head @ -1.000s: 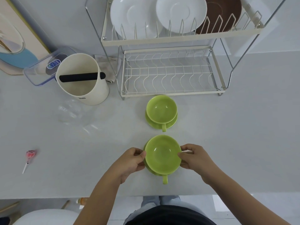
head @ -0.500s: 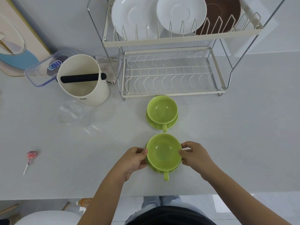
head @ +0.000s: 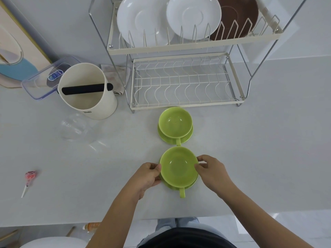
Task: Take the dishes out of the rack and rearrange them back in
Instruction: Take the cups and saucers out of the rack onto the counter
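A green cup on its green saucer (head: 179,167) sits near the counter's front edge, handle pointing toward me. My left hand (head: 148,174) grips its left rim and my right hand (head: 211,170) grips its right rim. A second green cup and saucer (head: 175,125) stands just beyond, in front of the two-tier rack (head: 186,104). The rack's lower tier holds nothing. Its upper tier holds two white plates (head: 143,20) (head: 194,15) and a brown plate (head: 240,17), all upright.
A cream canister with a black bar (head: 89,93) stands left of the rack, with a folded cloth (head: 114,77) and a clear plastic box (head: 44,77) behind it. A clear glass bowl (head: 75,127) and a lollipop (head: 28,179) lie on the left of the counter.
Both hands have slid the near cup and saucer a little farther from me, toward the other green set. Nothing else has moved.
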